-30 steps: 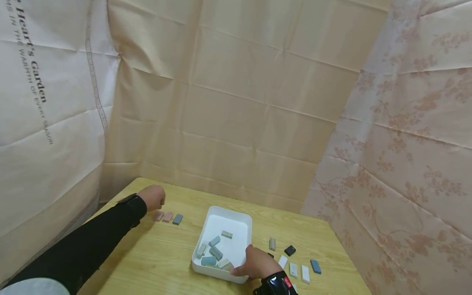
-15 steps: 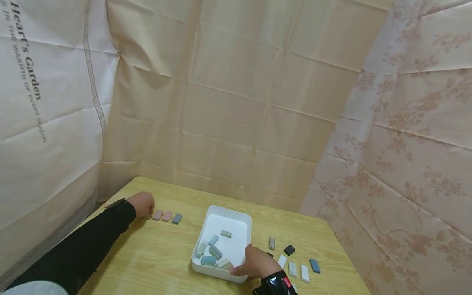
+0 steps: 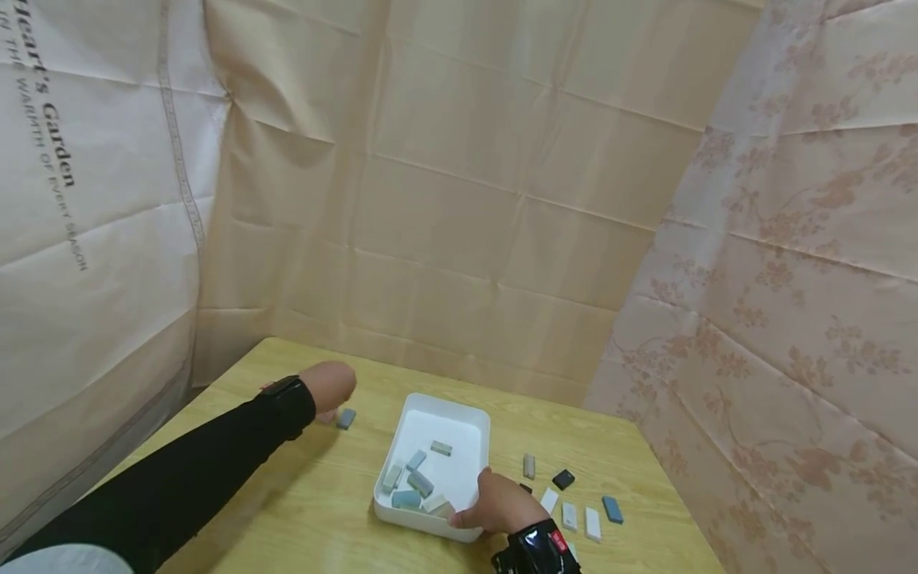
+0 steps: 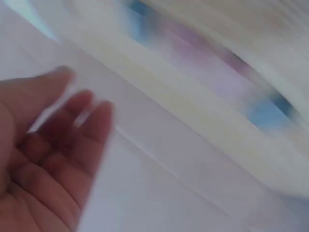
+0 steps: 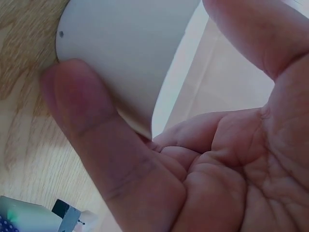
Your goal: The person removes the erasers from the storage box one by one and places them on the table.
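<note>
Nearest the camera, at the front edge of the wooden counter (image 3: 315, 510), the right hand (image 3: 502, 506) holds the near right corner of a white tray (image 3: 473, 434). Its grip is curled over the rim, thumb outside against the wall and fingers (image 5: 251, 43) inside, as the right wrist view shows. Within the tray lie several small blocks (image 3: 419, 482), grey-blue, teal and pale, gathered toward the near end, with one more lying alone nearer the middle.

Just right of the tray, a loose cluster of blocks (image 3: 570, 514) rests on the counter: white ones nearest, a blue one to their right, a black one and a grey one behind.

Farther off, to the left of the tray, the left hand (image 3: 331, 385) in a black sleeve (image 3: 179, 478) hovers over the counter beside a grey-blue block (image 3: 347, 418). A pink block (image 3: 326, 415) peeks out under it. The left wrist view is blurred, yet it shows the fingers (image 4: 72, 121) relaxed, the grip loose and holding nothing.

Beyond the counter hang creased beige cloth walls (image 3: 488, 199).
</note>
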`<action>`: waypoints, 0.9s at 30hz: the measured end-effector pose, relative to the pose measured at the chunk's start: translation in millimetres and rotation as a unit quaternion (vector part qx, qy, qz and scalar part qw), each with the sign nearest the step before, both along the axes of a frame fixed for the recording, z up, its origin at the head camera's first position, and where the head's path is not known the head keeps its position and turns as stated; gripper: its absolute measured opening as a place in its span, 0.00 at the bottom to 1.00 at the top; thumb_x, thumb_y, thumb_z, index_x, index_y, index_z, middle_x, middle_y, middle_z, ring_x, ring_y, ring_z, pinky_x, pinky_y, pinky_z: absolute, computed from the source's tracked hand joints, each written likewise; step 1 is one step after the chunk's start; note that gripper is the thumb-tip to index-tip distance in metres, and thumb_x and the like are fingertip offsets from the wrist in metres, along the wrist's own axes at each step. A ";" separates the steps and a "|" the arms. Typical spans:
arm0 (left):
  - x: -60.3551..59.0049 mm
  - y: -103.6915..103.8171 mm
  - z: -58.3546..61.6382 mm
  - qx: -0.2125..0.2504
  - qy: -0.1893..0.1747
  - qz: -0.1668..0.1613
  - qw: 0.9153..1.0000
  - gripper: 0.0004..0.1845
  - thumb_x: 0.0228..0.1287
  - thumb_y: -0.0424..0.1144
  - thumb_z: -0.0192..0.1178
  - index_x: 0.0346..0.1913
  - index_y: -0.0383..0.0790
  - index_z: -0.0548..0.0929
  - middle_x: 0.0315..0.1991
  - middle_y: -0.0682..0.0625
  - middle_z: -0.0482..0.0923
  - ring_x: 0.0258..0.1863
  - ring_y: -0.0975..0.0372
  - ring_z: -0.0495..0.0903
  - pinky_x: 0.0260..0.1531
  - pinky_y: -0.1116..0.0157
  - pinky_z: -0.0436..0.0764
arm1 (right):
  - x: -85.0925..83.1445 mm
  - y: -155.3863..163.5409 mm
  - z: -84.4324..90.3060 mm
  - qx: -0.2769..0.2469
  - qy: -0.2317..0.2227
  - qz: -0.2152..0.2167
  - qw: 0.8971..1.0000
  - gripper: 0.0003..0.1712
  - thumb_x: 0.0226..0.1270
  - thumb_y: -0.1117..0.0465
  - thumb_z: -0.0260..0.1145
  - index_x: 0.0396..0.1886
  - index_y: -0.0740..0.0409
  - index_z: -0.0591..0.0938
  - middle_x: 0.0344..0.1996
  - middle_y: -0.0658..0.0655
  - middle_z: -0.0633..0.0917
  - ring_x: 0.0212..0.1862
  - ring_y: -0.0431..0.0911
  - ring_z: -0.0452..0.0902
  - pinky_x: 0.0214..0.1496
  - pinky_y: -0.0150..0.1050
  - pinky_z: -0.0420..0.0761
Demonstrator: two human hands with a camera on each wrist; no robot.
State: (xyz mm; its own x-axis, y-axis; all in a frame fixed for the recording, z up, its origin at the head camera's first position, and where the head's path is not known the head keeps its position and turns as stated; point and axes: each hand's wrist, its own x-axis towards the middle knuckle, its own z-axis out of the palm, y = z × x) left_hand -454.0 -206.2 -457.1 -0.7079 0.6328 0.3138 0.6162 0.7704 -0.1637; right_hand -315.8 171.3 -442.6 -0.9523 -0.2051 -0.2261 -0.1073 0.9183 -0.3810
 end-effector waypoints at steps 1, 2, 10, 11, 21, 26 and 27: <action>7.4 16.1 6.9 0.022 -0.017 -0.032 0.999 0.08 0.69 0.33 0.65 0.31 0.42 0.87 0.30 0.54 0.85 0.32 0.61 0.82 0.42 0.61 0.84 | 0.1 0.1 0.2 -0.001 0.000 0.000 1.000 0.45 0.58 0.45 0.84 0.60 0.74 0.76 0.38 0.60 0.84 0.38 0.51 0.80 0.50 0.56 0.82; 13.1 32.4 10.0 0.037 -0.033 -0.063 0.997 0.08 0.70 0.32 0.66 0.31 0.44 0.89 0.31 0.56 0.86 0.33 0.63 0.83 0.42 0.62 0.84 | 0.5 0.2 0.4 -0.002 0.000 0.001 1.000 0.44 0.58 0.46 0.84 0.59 0.74 0.77 0.38 0.60 0.84 0.38 0.51 0.80 0.50 0.56 0.82; 83.6 138.9 19.8 -0.007 -0.156 -0.129 0.979 0.07 0.62 0.36 0.77 0.43 0.49 0.94 0.40 0.60 0.89 0.41 0.71 0.83 0.48 0.70 0.82 | 4.5 2.1 0.4 -0.023 0.015 0.025 0.999 0.38 0.58 0.47 0.83 0.53 0.70 0.77 0.35 0.58 0.83 0.36 0.50 0.80 0.43 0.51 0.80; 86.7 146.0 16.8 -0.010 -0.161 -0.129 0.978 0.07 0.63 0.37 0.77 0.43 0.49 0.94 0.40 0.60 0.89 0.41 0.72 0.83 0.48 0.71 0.82 | 4.9 2.4 0.3 -0.023 0.016 0.026 0.999 0.38 0.58 0.47 0.83 0.52 0.70 0.77 0.35 0.58 0.83 0.35 0.50 0.80 0.42 0.51 0.80; 92.8 174.3 -8.7 -0.022 -0.148 -0.056 0.987 0.04 0.63 0.37 0.74 0.31 0.48 0.94 0.27 0.62 0.86 0.27 0.72 0.76 0.34 0.74 0.76 | 5.9 2.4 -2.7 -0.035 0.019 0.023 0.999 0.38 0.57 0.48 0.84 0.53 0.71 0.77 0.36 0.59 0.84 0.37 0.52 0.79 0.45 0.54 0.80; 96.5 173.4 -6.7 0.027 -0.171 -0.038 0.984 0.10 0.57 0.41 0.80 0.23 0.47 0.90 0.19 0.62 0.81 0.22 0.72 0.70 0.29 0.73 0.73 | 4.7 2.8 -3.2 -0.038 0.008 0.015 0.999 0.39 0.58 0.47 0.84 0.54 0.70 0.77 0.36 0.59 0.84 0.36 0.51 0.80 0.44 0.53 0.80; 97.8 172.8 -5.2 0.034 -0.174 -0.039 0.983 0.10 0.56 0.42 0.81 0.23 0.47 0.90 0.19 0.62 0.81 0.21 0.72 0.70 0.29 0.73 0.73 | 4.2 2.7 -2.6 -0.035 0.007 0.014 0.999 0.39 0.58 0.47 0.84 0.54 0.70 0.77 0.36 0.59 0.84 0.36 0.51 0.80 0.45 0.53 0.80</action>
State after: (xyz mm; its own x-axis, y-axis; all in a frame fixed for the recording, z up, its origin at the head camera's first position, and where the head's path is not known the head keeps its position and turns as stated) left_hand -356.2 -33.4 -462.3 -0.7301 0.6753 0.1045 0.6833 0.7204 0.1190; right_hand -311.6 174.1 -445.2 -0.9489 -0.2462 -0.1974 -0.1376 0.8858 -0.4431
